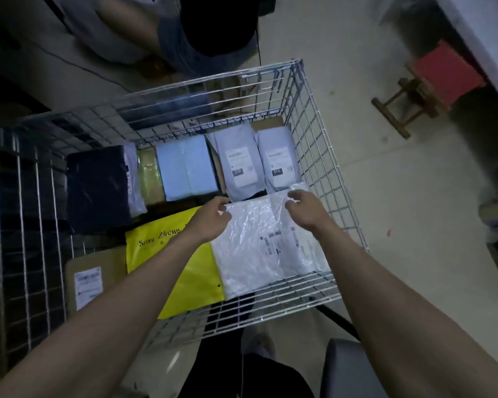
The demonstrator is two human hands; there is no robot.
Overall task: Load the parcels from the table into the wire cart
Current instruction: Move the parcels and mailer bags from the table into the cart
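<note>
Both arms reach down into the wire cart [314,116], and both hands are on one white bag [259,242] lying at the cart's near right corner. The left hand [210,222] pinches the bag's far left corner between thumb and fingers. The right hand [305,211] has its fingers curled at the bag's far edge, near the right corner; whether it truly grips the plastic or only touches it I cannot tell. The bag is crinkly, glossy white plastic, flat, with small dark print and a pale label toward its right side.

Beside it on the left lies one yellow bag [184,268], partly under the left forearm, with dark lettering along its top. Further left is one brown parcel [95,280] with a white label. Across the far row, from the left: one black bag [98,188], one thin clear bag [134,179] tucked against it, one greenish parcel [150,179], one pale blue box [187,170], and two grey bags [239,162] side by side, each with a white label. That makes nine parcels I can count in the cart.

The cart stands on a pale floor. Off to the right stands one red stool [443,79] with wooden legs.
</note>
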